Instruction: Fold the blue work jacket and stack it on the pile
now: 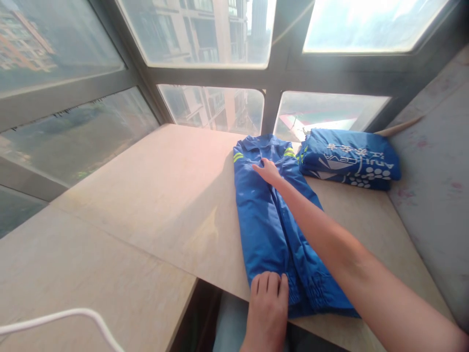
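Observation:
A blue work jacket (258, 220) with yellow-green stripes lies lengthwise on the countertop, its collar toward the window and its gathered hem near me. My right hand (268, 172) reaches across to the upper part below the collar, its fingers bent and closed on the cloth there. At the near left corner of the hem, my left hand (269, 298) has its fingers together over the edge of the jacket. The left thumb is mostly hidden. The sleeves lie folded in along the jacket's length.
Folded blue garments (348, 156) with white printing are stacked to the right of the jacket, beside the wall (436, 195). Window frames (220, 77) bound the pale countertop (146, 205) at the back and left. A white cable (84, 313) crosses the lower left corner.

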Demonstrator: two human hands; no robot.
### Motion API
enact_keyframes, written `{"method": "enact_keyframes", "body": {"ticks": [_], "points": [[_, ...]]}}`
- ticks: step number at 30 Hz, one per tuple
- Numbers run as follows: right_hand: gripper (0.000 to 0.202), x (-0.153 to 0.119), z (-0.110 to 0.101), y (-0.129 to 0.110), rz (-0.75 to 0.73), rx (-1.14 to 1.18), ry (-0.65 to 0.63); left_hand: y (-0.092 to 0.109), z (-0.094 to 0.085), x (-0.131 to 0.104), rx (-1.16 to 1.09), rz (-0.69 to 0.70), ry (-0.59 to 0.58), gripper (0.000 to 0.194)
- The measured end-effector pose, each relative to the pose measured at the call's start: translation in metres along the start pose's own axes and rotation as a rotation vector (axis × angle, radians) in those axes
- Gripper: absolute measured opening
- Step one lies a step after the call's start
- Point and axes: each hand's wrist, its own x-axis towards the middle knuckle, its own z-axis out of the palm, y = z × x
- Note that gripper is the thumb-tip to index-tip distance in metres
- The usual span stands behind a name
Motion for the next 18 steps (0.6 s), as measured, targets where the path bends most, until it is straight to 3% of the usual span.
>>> {"method": "enact_keyframes", "body": {"ticks": [4,8,12,15,18], "points": [[0.051,0.005,0.008,-0.009,-0.117,-0.099,-0.049,-0.007,-0.015,-0.003,-0.011,0.029,0.034,0.039],[0.05,0.007,0.013,0.004,-0.263,-0.042,-0.01,-0.009,-0.015,-0.009,-0.052,0.039,0.028,0.041],[0.046,-0.002,0.016,0.021,-0.288,-0.262,-0.036,-0.011,-0.012,-0.007,-0.073,0.073,-0.127,0.047],[0.046,-0.012,0.016,0.019,-0.416,-0.38,0.055,-0.019,-0.028,0.005,-0.24,0.099,-0.312,0.06],[0.043,-0.022,0.02,0.014,-0.579,-0.411,0.065,-0.03,-0.047,0.027,-0.395,0.053,-0.381,0.041]]}}
